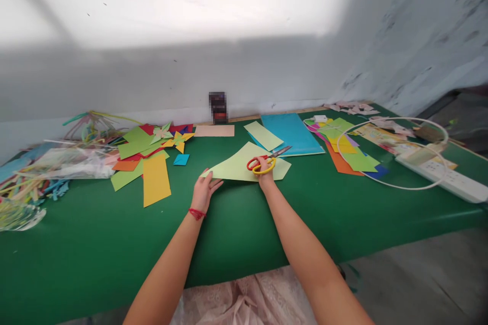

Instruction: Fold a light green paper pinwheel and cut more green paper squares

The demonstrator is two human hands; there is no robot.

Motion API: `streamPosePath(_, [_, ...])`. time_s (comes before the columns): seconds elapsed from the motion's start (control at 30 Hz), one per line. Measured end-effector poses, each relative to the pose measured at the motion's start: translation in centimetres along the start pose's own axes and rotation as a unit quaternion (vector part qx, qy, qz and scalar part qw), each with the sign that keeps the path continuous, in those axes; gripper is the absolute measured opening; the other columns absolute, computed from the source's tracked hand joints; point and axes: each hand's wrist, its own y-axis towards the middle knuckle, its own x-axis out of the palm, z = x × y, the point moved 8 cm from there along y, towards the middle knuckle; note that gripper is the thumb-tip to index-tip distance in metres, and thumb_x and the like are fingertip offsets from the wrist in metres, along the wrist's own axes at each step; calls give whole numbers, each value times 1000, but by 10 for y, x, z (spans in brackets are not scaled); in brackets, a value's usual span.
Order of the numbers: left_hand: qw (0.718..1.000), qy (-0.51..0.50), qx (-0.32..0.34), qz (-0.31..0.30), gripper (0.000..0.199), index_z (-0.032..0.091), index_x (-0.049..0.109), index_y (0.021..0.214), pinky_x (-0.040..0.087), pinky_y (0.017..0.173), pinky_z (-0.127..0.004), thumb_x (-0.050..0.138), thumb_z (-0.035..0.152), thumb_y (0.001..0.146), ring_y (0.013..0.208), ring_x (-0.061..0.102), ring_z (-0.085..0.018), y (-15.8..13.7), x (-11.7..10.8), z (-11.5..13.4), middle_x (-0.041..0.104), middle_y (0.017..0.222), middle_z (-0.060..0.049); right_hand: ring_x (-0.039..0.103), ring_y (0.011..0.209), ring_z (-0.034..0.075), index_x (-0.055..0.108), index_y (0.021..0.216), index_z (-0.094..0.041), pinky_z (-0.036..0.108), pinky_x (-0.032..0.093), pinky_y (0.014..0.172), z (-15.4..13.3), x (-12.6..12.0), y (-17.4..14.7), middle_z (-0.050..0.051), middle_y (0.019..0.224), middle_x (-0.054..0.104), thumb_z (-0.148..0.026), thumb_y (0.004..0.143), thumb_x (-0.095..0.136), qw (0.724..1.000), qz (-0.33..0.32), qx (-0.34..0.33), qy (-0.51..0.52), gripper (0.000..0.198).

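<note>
Right hand [265,175] partly behind scissors [274,154], upright object [218,107] pixelated, strips [17,216] cropped left

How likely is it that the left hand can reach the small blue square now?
Probably yes: the small blue square lies near the left hand, with only bare table between. The fingers touch the pale green paper, so may need to release it first.
</note>
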Motion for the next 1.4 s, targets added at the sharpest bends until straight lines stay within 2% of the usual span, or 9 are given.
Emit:
streamPosePath(0.17, [996,-43,-65,-40,23,3,53,102,53,81,-41,46,17,84,84,66,-24,2,9,-15,64,100,-20,45,33,9,56,53,-16,21,37,35,-8,10,-5,-3,35,49,-26,63,57,999,-42,-24,-19,14])
streamPosePath(0.4, [999,-11,-48,19,23,5,50,104,56,74,-34,48,14,83,72,68,-19,22,-34,-2,65,90,-15,42,35,10,54,54,-19,24,37,40,-45,-20,11,-4,35,43,-30,69,55,995,-36,-82,-36,19])
streamPosePath(0.53, [998,24,-32,46,25,7,51,105,57,64,-31,52,12,80,59,67,-17,28,-48,8,65,74,-9,57,63,14,55,55,-20,25,45,57,-55,-41,21,1,63,61,-31,68,55,992,4,-117,-42,17])
streamPosePath(0.63, [997,47,-25,53,30,7,52,106,57,56,-28,53,8,76,51,65,-16,27,-51,12,63,63,-5,57,90,17,57,51,-20,26,46,72,-50,-38,24,3,91,65,-26,65,56,993,-12,-109,-49,15])
streamPosePath(0.77, [997,63,-12,47,29,9,57,102,55,51,-26,53,10,73,48,63,-15,27,-53,17,61,55,-1,57,92,19,58,47,-18,27,47,70,-42,-29,22,4,110,60,-25,63,55,995,-59,-59,-48,18])
streamPosePath(0.9, [996,63,2,58,27,10,58,98,54,52,-25,55,14,71,47,61,-13,31,-62,23,60,53,1,60,79,19,60,48,-17,27,48,62,-42,-20,11,7,98,65,-28,63,57,989,-135,-15,-52,20])
streamPosePath(1.03, [996,56,0,73,17,8,57,86,55,57,-27,59,16,71,55,64,-15,33,-67,22,62,57,-3,60,80,19,63,51,-18,26,48,68,-41,-12,1,4,74,67,-28,65,59,981,-182,-8,-71,17])
streamPosePath(1.23, [999,13,-20,44,17,14,54,95,56,73,-34,52,22,80,78,65,-15,25,-53,16,65,95,-9,61,77,19,66,52,-18,27,48,70,-30,-2,-4,3,69,67,-27,66,61,976,-193,-1,-101,17])
streamPosePath(1.4, [997,22,-78,-19,23,10,58,94,56,74,-40,64,17,73,82,66,-21,17,-34,1,66,92,-13,62,75,19,64,50,-19,27,50,66,-30,-1,-2,3,68,68,-25,64,61,976,-187,-5,-112,16])
